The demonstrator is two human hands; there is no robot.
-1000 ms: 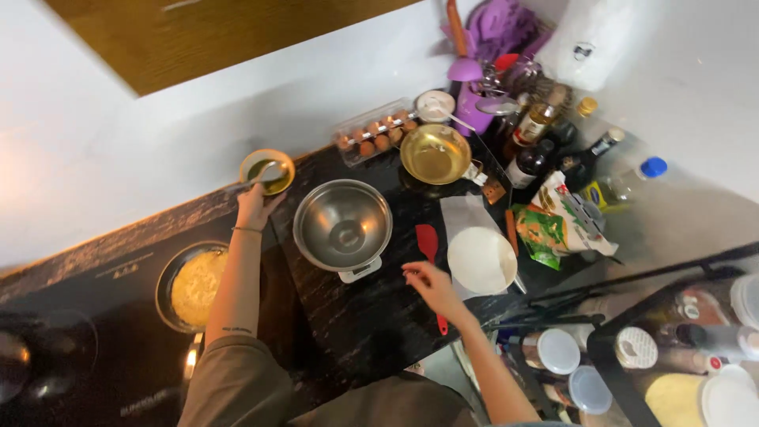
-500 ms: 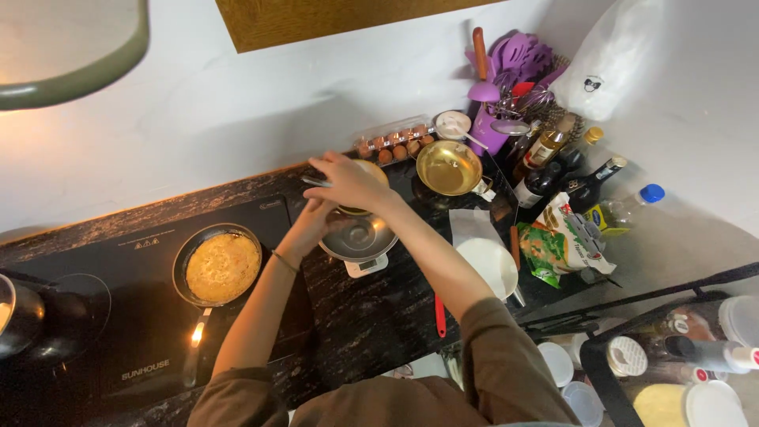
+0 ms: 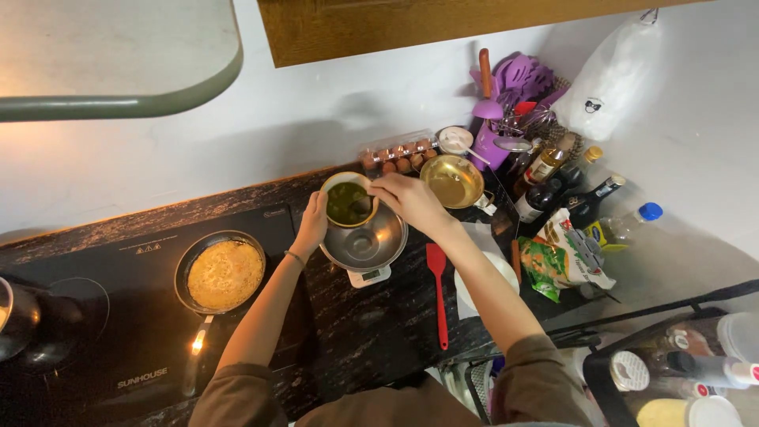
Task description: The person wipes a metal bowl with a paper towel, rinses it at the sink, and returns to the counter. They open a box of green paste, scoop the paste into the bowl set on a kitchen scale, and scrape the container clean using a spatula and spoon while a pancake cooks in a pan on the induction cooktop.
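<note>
My left hand (image 3: 313,225) holds a small yellow-rimmed bowl (image 3: 348,203) of dark green contents, tilted over a steel mixing bowl (image 3: 365,242). My right hand (image 3: 405,199) reaches into the small bowl from the right, fingers pinched on what looks like a spoon; most of it is hidden. The steel bowl stands on a small kitchen scale (image 3: 369,275) on the dark counter. A red spatula (image 3: 438,292) lies on the counter just right of the scale, under my right forearm.
A frying pan (image 3: 222,273) with a yellow omelette sits on the black cooktop (image 3: 134,348) at left. A brass bowl (image 3: 452,181), an egg carton (image 3: 395,156), a white plate (image 3: 473,291), bottles (image 3: 553,190), purple utensils (image 3: 514,83) and snack packets (image 3: 565,257) crowd the right.
The small bowl has come from the back of the counter to above the steel bowl. My right hand left the spatula and moved up to the small bowl.
</note>
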